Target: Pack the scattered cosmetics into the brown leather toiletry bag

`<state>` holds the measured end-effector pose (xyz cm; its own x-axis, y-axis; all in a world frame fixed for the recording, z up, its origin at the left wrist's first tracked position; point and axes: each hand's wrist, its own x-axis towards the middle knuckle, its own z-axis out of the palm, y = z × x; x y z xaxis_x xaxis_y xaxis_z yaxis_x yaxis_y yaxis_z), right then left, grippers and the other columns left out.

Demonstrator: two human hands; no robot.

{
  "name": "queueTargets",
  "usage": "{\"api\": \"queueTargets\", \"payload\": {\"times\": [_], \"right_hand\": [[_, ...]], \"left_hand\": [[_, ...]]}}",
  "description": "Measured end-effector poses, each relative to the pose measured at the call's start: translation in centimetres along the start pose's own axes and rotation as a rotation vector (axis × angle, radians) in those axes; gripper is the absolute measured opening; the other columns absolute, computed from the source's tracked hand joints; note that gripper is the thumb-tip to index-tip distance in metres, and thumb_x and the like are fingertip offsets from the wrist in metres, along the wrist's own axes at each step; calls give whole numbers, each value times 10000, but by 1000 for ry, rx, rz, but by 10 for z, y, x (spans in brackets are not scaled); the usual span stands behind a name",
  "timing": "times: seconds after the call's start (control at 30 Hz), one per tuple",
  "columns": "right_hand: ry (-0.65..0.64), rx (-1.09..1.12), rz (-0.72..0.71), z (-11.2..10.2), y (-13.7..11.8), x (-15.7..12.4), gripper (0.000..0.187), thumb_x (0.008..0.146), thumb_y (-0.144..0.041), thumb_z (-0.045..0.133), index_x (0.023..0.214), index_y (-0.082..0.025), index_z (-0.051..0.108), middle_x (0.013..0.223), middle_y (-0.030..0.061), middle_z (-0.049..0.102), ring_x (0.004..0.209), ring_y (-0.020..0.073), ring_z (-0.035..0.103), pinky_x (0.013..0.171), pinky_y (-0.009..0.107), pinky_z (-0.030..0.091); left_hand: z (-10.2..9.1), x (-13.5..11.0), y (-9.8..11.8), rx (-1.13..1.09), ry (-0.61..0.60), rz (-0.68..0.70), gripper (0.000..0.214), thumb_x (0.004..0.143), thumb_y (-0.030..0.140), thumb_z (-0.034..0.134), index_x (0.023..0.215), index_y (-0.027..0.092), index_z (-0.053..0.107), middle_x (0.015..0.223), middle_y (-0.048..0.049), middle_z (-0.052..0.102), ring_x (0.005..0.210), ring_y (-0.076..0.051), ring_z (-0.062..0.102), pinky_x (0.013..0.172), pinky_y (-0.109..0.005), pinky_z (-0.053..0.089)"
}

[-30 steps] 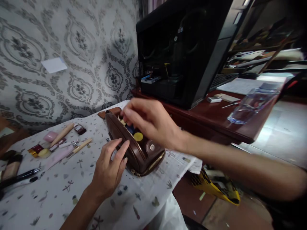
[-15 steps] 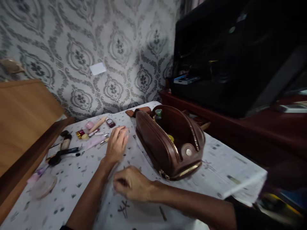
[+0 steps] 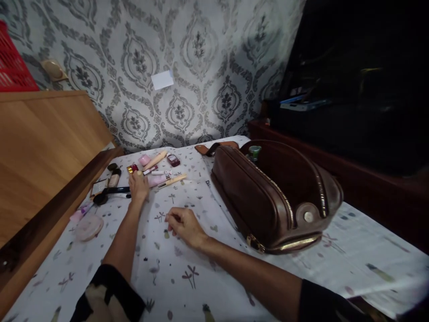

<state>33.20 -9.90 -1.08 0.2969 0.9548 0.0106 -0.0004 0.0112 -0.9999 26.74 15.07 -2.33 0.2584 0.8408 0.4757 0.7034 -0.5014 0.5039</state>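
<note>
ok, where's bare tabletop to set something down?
Printed tablecloth shows bare between the left forearm and right forearm; also beyond the right hand, between the tan-handled brush and the brown toiletry bag. Another strip lies right of the bag. Crowded: left side, where a black makeup brush, pink tube and dark-red bottle lie near the left hand.

Left sleeve point(image 3: 109, 293) black with beige patches; right sleeve point(image 3: 323, 304) reads black. Left hand point(image 3: 139, 185) and right hand point(image 3: 185, 226) bare.
</note>
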Motion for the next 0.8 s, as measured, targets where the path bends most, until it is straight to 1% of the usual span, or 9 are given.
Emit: {"api": "queueTargets", "payload": {"times": [0.1, 0.2, 0.33, 0.43, 0.53, 0.6, 0.67, 0.73, 0.8], "right_hand": [[-16, -42, -27, 0, 1, 1, 231, 886, -105, 514, 668, -174, 542, 558, -49, 562, 457, 70, 490, 472, 167, 379], [-30, -70, -47, 0, 3, 3, 221, 886, -121, 511, 674, -175, 545, 566, -43, 570, 462, 70, 492, 469, 163, 378], [-23, -89, -65, 1, 6, 3, 217, 878, -140, 515, 666, -180, 533, 568, -39, 568, 474, 76, 501, 481, 167, 381], [-31, -110, -79, 1, 7, 3, 211, 880, -149, 516, 673, -184, 536, 565, -41, 568, 473, 81, 506, 489, 176, 380], [-40, -117, -93, 0, 7, 3, 203, 883, -148, 516, 685, -182, 548, 568, -39, 577, 475, 84, 512, 494, 180, 381], [-42, -122, -94, 0, 7, 3, 207, 888, -151, 516, 686, -181, 550, 575, -37, 586, 475, 83, 514, 499, 181, 384], [-40, -124, -87, 0, 7, 3, 218, 891, -154, 514, 677, -182, 546, 574, -39, 587, 472, 82, 509, 505, 182, 387], [-43, -130, -80, 0, 6, 2, 229, 891, -150, 508, 667, -185, 539, 566, -39, 584, 477, 86, 510, 511, 185, 389], [-53, -155, -83, 0, 6, 2, 227, 887, -145, 510, 666, -186, 540, 567, -37, 588, 489, 89, 518, 518, 186, 389]], "left_hand": [[3, 15, -11, -29, -44, -29, 480, 894, 248, 511, 1346, 118, 416, 1412, -237, 458, 1385, -354, 423, 1150, -526, 365], [7, 22, -12, -54, -71, -13, 407, 888, 239, 522, 1283, 156, 471, 1349, -190, 503, 1356, -322, 458, 1144, -490, 390], [17, 15, -1, -76, -106, 53, 331, 914, 247, 496, 1228, 145, 519, 1243, -164, 552, 1256, -297, 540, 1107, -465, 434], [25, 4, 13, -84, -140, 150, 311, 945, 262, 466, 1214, 127, 542, 1222, -160, 580, 1215, -269, 566, 1075, -422, 458], [26, -2, 25, -72, -171, 253, 325, 963, 283, 460, 1248, 155, 548, 1252, -138, 604, 1216, -250, 569, 1061, -393, 465], [21, 1, 28, -43, -164, 289, 356, 972, 294, 445, 1292, 169, 536, 1303, -140, 593, 1252, -259, 549, 1087, -409, 439], [13, 11, 27, 8, -127, 284, 388, 972, 296, 428, 1319, 150, 523, 1386, -176, 539, 1333, -302, 481, 1142, -465, 368], [3, 25, 20, 68, -81, 249, 432, 965, 290, 415, 1350, 107, 491, 1495, -230, 429, 1424, -359, 365, 1181, -540, 277], [-6, 42, 9, 122, -65, 211, 466, 956, 282, 413, 1375, 81, 457, 1557, -257, 347, 1470, -387, 282, 1181, -583, 243]]}}
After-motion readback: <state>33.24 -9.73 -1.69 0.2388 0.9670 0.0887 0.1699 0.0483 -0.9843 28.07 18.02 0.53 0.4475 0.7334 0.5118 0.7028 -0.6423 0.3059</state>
